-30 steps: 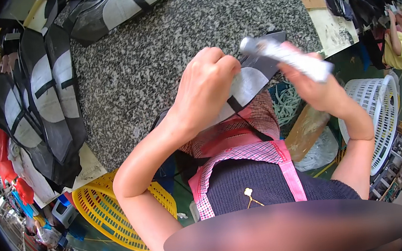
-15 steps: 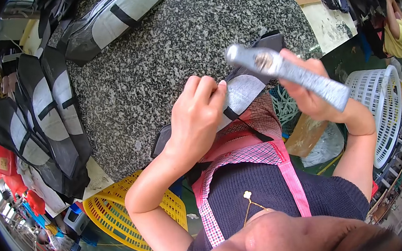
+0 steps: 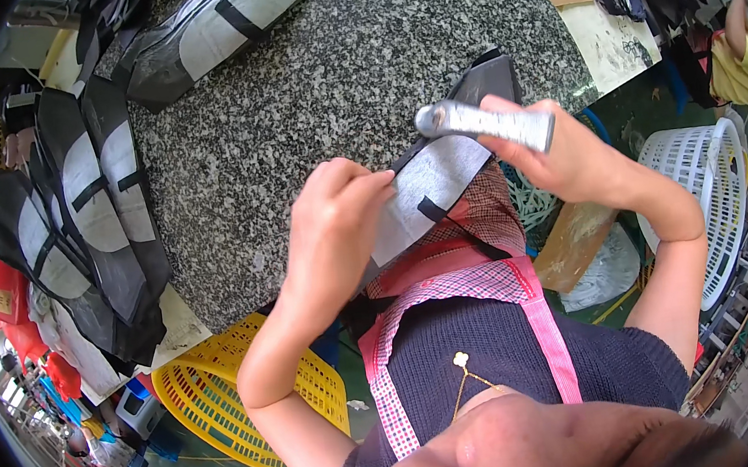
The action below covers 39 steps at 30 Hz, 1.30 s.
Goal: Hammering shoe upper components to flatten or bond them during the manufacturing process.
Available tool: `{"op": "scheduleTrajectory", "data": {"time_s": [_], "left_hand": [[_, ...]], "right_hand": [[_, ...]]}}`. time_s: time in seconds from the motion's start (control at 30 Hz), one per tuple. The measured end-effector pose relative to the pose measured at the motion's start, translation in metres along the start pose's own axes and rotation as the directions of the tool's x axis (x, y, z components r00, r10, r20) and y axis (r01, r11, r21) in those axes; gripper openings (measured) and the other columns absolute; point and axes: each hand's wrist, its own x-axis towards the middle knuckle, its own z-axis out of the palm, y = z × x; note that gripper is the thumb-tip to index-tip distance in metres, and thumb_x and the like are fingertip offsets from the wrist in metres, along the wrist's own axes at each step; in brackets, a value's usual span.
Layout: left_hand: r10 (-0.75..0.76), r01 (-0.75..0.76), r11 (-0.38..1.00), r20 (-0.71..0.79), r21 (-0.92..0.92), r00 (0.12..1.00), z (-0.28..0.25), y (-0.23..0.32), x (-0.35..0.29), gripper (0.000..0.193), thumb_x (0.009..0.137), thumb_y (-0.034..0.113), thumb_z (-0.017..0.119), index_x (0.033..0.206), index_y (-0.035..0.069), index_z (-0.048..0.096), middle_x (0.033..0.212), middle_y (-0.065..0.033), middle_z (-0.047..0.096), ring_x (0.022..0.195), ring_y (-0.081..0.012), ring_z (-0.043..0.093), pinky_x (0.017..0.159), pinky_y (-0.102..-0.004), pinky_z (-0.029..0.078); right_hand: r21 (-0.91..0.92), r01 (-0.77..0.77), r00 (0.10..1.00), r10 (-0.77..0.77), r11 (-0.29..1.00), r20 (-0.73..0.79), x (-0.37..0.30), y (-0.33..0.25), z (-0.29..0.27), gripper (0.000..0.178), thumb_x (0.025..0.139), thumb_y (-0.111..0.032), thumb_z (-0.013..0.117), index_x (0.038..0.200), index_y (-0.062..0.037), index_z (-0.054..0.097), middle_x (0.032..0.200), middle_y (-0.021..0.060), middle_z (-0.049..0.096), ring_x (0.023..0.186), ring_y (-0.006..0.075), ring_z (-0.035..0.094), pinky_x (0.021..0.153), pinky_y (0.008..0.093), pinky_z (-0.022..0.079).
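A flat black piece with a light grey panel (image 3: pixel 456 161) and a short black strap lies at the near edge of the granite slab (image 3: pixel 303 94), partly over my lap. My left hand (image 3: pixel 331 220) is closed, with thumb and fingers pinching the far edge of this piece. A metal hammer (image 3: pixel 509 125) is gripped in my right hand (image 3: pixel 563 149), its head low over the piece's far edge, just right of my left fingertips. Whether the head touches the piece, I cannot tell. My left hand and arm hide the piece's left end.
Similar black-and-grey pieces (image 3: pixel 85 188) are stacked at the slab's left; another piece (image 3: pixel 226 29) lies along its far side. A yellow basket (image 3: pixel 258 431) stands below left, a white basket (image 3: pixel 725 193) at right. Another person in yellow (image 3: pixel 747 66) is at far right.
The hammer has come down toward the piece and turned more level. My left hand has shifted slightly left, and the piece has turned so that more of its grey panel shows.
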Motion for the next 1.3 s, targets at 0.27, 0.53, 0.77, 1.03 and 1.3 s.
{"op": "scheduleTrajectory", "data": {"time_s": [0.27, 0.53, 0.77, 1.03, 1.3], "left_hand": [[0.292, -0.252, 0.91, -0.079, 0.33, 0.953, 0.011, 0.004, -0.009, 0.028, 0.072, -0.004, 0.066, 0.099, -0.001, 0.069, 0.087, -0.0092, 0.058, 0.08, -0.0259, 0.058, 0.064, -0.0354, 0.052], [0.368, -0.293, 0.887, -0.164, 0.357, 0.915, 0.014, -0.007, -0.013, 0.028, 0.069, -0.005, 0.068, 0.096, 0.002, 0.07, 0.086, -0.0084, 0.061, 0.078, -0.0256, 0.059, 0.063, -0.035, 0.051], [0.277, -0.205, 0.908, -0.155, 0.366, 0.948, 0.002, -0.005, -0.032, 0.023, 0.07, -0.001, 0.074, 0.093, 0.002, 0.071, 0.083, -0.005, 0.065, 0.081, -0.0251, 0.059, 0.068, -0.0346, 0.051], [0.255, -0.204, 0.928, -0.133, 0.311, 0.958, -0.006, -0.012, -0.036, 0.027, 0.065, 0.0, 0.07, 0.093, 0.002, 0.069, 0.084, -0.0056, 0.064, 0.08, -0.0254, 0.059, 0.066, -0.0363, 0.051], [0.334, -0.278, 0.874, -0.076, 0.399, 0.939, -0.01, -0.016, -0.048, 0.02, 0.073, 0.01, 0.067, 0.093, 0.004, 0.069, 0.087, -0.0048, 0.063, 0.083, -0.023, 0.057, 0.067, -0.0359, 0.047]], "right_hand": [[0.056, 0.104, 0.993, -0.107, 0.993, 0.057, 0.001, -0.01, 0.008, 0.018, 0.09, -0.005, 0.058, 0.105, 0.0011, 0.053, 0.07, 0.0242, 0.061, 0.074, 0.0449, 0.065, 0.059, 0.0444, 0.051], [0.118, 0.163, 0.984, -0.171, 0.979, 0.053, 0.003, -0.02, 0.017, 0.016, 0.094, -0.011, 0.056, 0.105, 0.0002, 0.055, 0.081, 0.0217, 0.065, 0.079, 0.0448, 0.066, 0.064, 0.0467, 0.053], [0.036, 0.028, 0.992, -0.032, 0.999, 0.122, 0.01, -0.03, 0.008, 0.014, 0.097, -0.009, 0.053, 0.104, 0.0021, 0.057, 0.083, 0.0225, 0.062, 0.075, 0.0427, 0.064, 0.064, 0.0437, 0.053], [0.003, 0.076, 0.976, -0.075, 0.997, 0.207, 0.016, -0.036, 0.024, 0.017, 0.092, -0.01, 0.056, 0.107, -0.0027, 0.055, 0.07, 0.0224, 0.062, 0.073, 0.0443, 0.066, 0.06, 0.0494, 0.052], [-0.134, 0.188, 0.955, -0.149, 0.973, 0.258, 0.011, -0.046, 0.042, 0.019, 0.095, -0.016, 0.058, 0.102, -0.0009, 0.048, 0.068, 0.0235, 0.061, 0.07, 0.0452, 0.064, 0.061, 0.054, 0.049]]}}
